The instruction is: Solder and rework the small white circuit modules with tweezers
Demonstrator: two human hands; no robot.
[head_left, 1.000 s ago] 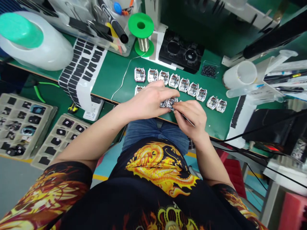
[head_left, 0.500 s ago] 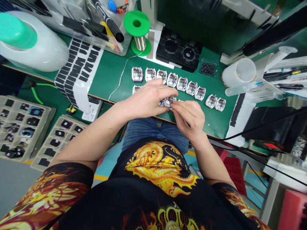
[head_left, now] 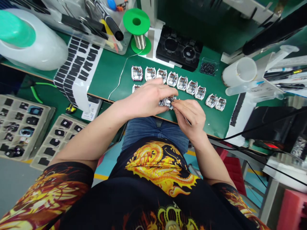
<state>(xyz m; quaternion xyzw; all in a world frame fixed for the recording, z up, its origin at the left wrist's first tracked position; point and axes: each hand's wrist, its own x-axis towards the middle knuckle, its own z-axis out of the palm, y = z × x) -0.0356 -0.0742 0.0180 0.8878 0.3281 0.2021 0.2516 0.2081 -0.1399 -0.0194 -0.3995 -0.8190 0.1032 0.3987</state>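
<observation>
Barely shifting since earlier, right hand (head_left: pixel 192 115), hold unclear, is touching the seemingly unfinished watch case (head_left: pixel 169 103) left hand (head_left: pixel 151 97) is pinching.

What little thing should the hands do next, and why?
Perhaps the left hand should gently steady the open watch case: that hand's thumb and finger bracket the case, and the right hand has fingertips at its edge, so it might slip.
</observation>
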